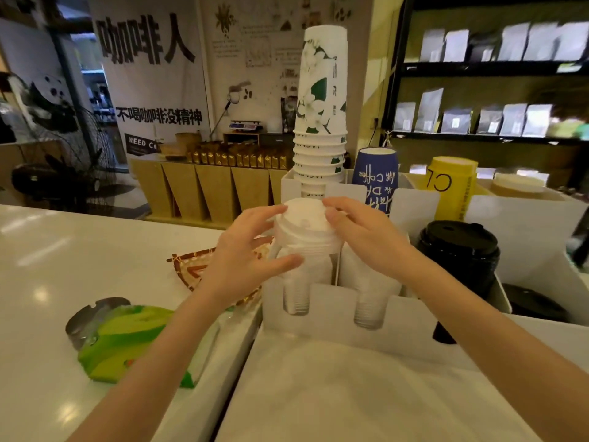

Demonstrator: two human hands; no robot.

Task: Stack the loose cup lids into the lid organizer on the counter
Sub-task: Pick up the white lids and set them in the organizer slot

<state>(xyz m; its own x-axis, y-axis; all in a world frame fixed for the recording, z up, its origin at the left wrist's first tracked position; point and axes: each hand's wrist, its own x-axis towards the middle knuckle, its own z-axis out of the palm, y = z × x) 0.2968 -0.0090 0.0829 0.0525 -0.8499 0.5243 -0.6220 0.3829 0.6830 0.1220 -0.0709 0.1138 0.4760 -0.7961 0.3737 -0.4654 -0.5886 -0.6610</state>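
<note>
A stack of white cup lids (304,229) stands in the left front slot of the white lid organizer (331,301) on the counter. My left hand (245,253) wraps the stack's left side, thumb low on the front and fingers on the top lid's rim. My right hand (363,234) rests on the stack's top right edge, fingers curled over the lid. The neighbouring slot (369,298) holds a lower stack of clear lids. Black lids (459,250) fill the slot at the right.
Behind the organizer stand a tall stack of white floral paper cups (320,110), blue cups (376,183) and yellow cups (452,189). A woven tray (194,266) and a green packet (127,339) lie on the white counter (63,256) at left. White cloth (350,393) covers the near surface.
</note>
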